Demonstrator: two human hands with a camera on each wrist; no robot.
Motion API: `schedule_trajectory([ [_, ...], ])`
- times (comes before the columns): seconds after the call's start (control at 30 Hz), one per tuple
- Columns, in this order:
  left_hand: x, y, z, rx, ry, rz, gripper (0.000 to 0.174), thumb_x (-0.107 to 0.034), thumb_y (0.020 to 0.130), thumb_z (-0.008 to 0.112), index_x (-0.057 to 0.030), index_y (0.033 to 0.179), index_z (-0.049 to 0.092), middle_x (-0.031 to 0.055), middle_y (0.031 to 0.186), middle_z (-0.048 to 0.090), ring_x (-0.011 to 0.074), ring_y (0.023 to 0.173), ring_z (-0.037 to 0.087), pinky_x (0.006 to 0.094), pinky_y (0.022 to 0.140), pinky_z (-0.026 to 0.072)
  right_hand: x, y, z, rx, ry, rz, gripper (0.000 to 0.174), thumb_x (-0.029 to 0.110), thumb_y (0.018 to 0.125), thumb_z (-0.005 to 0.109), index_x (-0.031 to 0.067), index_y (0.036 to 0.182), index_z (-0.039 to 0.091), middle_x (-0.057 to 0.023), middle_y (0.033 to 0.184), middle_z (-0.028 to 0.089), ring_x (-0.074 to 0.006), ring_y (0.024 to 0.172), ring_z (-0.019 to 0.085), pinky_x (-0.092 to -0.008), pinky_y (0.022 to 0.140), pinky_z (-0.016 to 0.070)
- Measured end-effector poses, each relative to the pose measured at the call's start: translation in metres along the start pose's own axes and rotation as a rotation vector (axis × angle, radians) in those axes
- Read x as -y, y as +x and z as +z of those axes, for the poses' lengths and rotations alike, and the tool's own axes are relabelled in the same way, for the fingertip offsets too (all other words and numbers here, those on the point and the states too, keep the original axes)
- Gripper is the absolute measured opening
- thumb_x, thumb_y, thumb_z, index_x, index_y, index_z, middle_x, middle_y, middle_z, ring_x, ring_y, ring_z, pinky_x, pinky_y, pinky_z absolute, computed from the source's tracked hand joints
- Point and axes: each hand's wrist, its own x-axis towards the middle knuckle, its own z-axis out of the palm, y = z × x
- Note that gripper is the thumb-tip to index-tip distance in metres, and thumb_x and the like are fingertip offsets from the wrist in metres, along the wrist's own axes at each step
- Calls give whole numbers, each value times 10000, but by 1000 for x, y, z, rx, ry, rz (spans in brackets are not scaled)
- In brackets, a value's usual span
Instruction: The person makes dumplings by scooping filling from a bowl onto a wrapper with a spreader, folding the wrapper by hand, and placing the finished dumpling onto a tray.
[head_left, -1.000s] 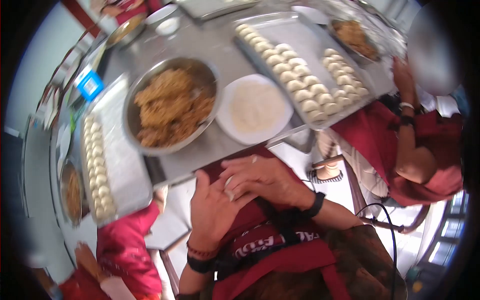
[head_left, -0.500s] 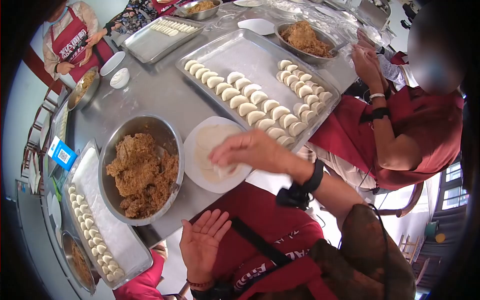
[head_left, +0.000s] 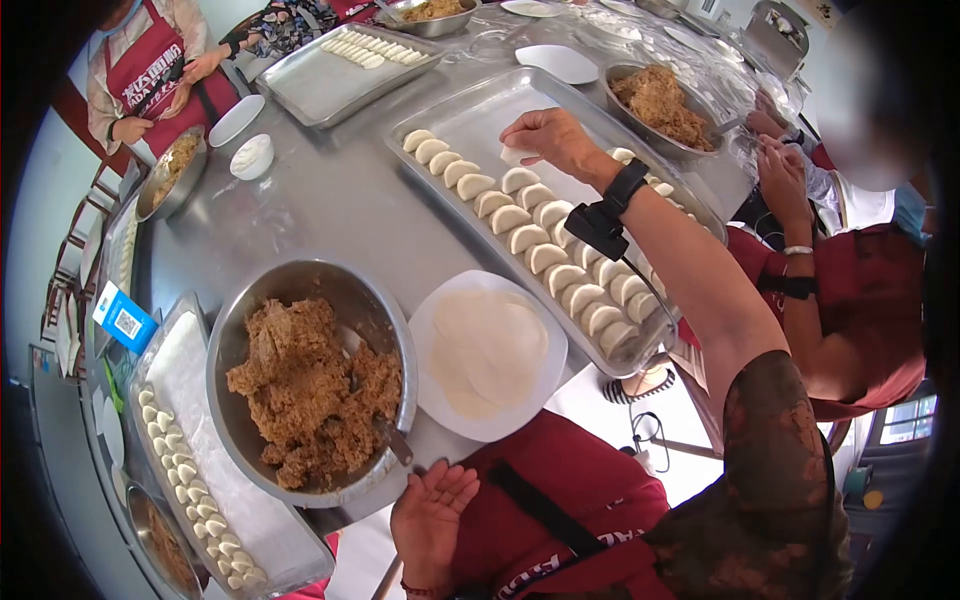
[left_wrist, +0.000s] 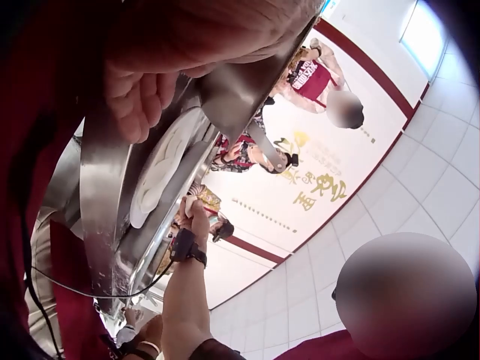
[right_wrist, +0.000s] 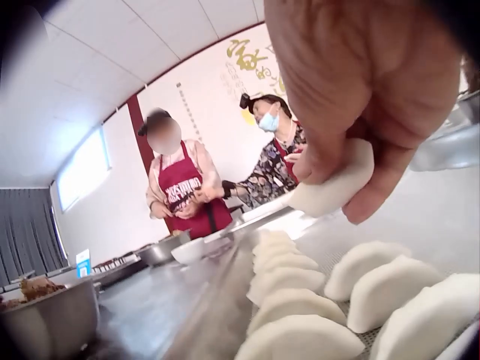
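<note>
My right hand (head_left: 540, 135) reaches out over a large steel tray (head_left: 480, 110) and pinches a folded white dumpling (head_left: 518, 155) just above the tray floor, beside the far end of a row of dumplings (head_left: 530, 235). The right wrist view shows the dumpling (right_wrist: 334, 187) pinched between thumb and fingers (right_wrist: 352, 90) above the lined-up dumplings (right_wrist: 300, 300). My left hand (head_left: 432, 515) hangs palm-up and relaxed below the table edge, holding nothing, close to a big steel bowl of brown filling (head_left: 310, 380). A white plate of round wrappers (head_left: 490, 350) sits between bowl and tray.
A second tray of small dumplings (head_left: 200, 470) lies at the left. Another filling bowl (head_left: 660, 100) and a person's hands (head_left: 785, 170) are at the right. Across the table stand more trays (head_left: 330, 75), small dishes (head_left: 250, 155) and people in red aprons (head_left: 140, 70).
My right hand lifted from the wrapper plate and moved forward over the big tray with a folded dumpling. My left hand stayed low, palm-up, near the table edge.
</note>
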Motion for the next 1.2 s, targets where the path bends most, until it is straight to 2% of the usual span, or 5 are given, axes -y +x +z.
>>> schedule_trajectory([
  [0.27,-5,-1,-3,29,25,-43,489,-362,1029,455,66,1210,609,258,1140,669,423,1132,614,539,1018,465,-44,35,8,103,-173,-69,158,165,865,698,46,952,754,-45,877,722,-120,812,642,-271,728,531],
  [0.47,-6,0,-3,-21,42,-49,496,-302,962,498,105,1230,588,288,1125,667,456,1124,615,561,1021,459,-38,30,14,148,-149,-113,149,142,835,701,46,933,759,-48,870,728,-121,826,644,-257,807,504],
  [0.77,-5,1,-2,12,5,-29,475,-303,996,474,101,1216,595,283,1125,669,450,1115,621,562,1027,456,-49,32,19,211,-139,-86,171,146,833,691,60,965,758,-57,915,734,-141,879,657,-272,836,503],
  [0.97,-3,8,-7,80,-7,-22,469,-331,1024,464,82,1186,614,265,1111,679,433,1102,630,540,1019,469,-24,3,8,53,-426,-211,276,190,857,680,63,1098,723,-132,1034,723,-213,980,667,-327,888,503],
  [1.2,-3,8,-1,53,41,4,441,-329,1032,478,72,1159,610,256,1110,671,413,1111,626,501,1022,480,69,-119,39,358,-479,-34,315,212,860,691,37,1122,686,-141,1040,709,-216,1007,666,-313,869,504],
])
